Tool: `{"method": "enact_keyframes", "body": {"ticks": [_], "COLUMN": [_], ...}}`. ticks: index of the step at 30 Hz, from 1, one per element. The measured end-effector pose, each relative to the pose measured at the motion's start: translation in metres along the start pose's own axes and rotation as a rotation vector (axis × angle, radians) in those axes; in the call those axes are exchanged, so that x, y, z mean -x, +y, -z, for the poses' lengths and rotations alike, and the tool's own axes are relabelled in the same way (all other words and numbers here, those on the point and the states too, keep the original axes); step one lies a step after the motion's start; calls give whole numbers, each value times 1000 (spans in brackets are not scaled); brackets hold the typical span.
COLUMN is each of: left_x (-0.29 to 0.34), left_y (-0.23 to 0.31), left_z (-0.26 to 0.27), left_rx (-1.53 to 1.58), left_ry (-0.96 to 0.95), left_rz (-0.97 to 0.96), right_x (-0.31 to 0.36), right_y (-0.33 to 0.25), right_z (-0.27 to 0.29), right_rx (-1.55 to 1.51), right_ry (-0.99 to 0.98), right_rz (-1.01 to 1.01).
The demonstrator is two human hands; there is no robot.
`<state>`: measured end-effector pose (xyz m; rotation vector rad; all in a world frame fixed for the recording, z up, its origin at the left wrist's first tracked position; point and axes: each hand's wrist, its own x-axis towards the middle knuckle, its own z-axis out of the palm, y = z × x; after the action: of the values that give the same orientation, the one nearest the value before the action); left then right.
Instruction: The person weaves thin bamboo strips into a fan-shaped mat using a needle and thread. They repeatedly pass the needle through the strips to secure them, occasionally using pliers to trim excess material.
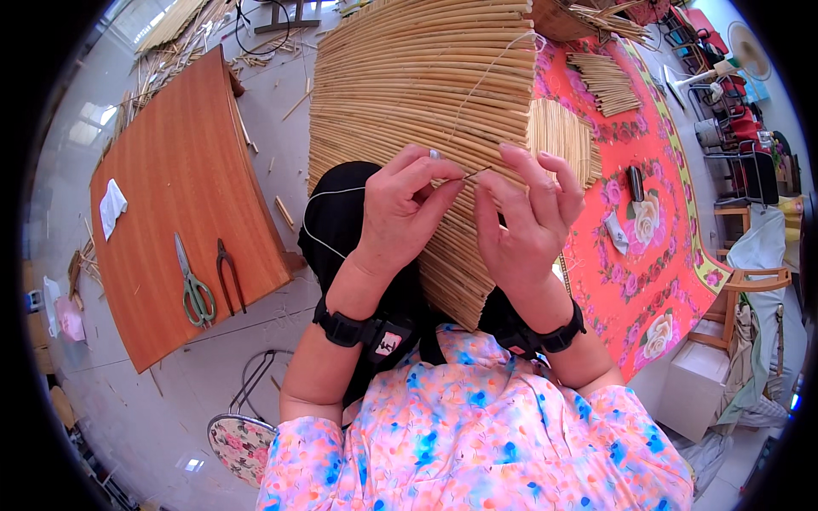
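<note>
A mat of thin reed-like sticks (417, 94), laid side by side, leans across my lap. Over it, my left hand (396, 204) is closed in a pinch, with a silvery band on one finger. My right hand (528, 204) pinches too, its other fingers raised. A thin dark needle (478, 172) spans the small gap between both sets of fingertips. Pale thread (308, 220) loops from my left hand over my dark-clad knee. More white thread (486, 77) lies across the upper part of the mat. What each fingertip covers is hidden.
At left, a brown wooden board (183, 170) carries green-handled scissors (196, 289), dark pliers (228, 277) and a white cloth (112, 207). At right, a red floral cloth (626, 272) bears stick bundles (605, 83) and a black object (635, 183). A round stool (243, 447) stands lower left.
</note>
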<state>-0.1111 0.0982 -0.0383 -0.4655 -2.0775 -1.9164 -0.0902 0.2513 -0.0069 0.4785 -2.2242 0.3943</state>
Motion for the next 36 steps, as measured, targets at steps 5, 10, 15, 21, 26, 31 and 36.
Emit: {"method": "enact_keyframes", "body": {"ticks": [5,10,15,21,26,31,36], "left_x": [4,14,18,24,30,30,29], "left_y": [3,36,57,63,72,82,78], "left_z": [5,13,16,14,5,3,1], "left_rx": [82,514,496,390,299,-39,-127], "left_ry": [-14,-84,-163,-276,-160,-148,-122], "left_rz": [66,340,346,371,365,45,-100], "right_x": [-3,-12,-14,-11,-11,-10,-7], "right_y": [1,1,3,6,1,2,1], "right_z": [15,28,34,38,42,46,48], "right_rx": [-101,-451,-728,-638,-439,-410,-462], "right_ry": [57,-78,-185,-185,-125,-158,-204], "right_rz": [36,-93,-154,-98,-23,16,-6]}}
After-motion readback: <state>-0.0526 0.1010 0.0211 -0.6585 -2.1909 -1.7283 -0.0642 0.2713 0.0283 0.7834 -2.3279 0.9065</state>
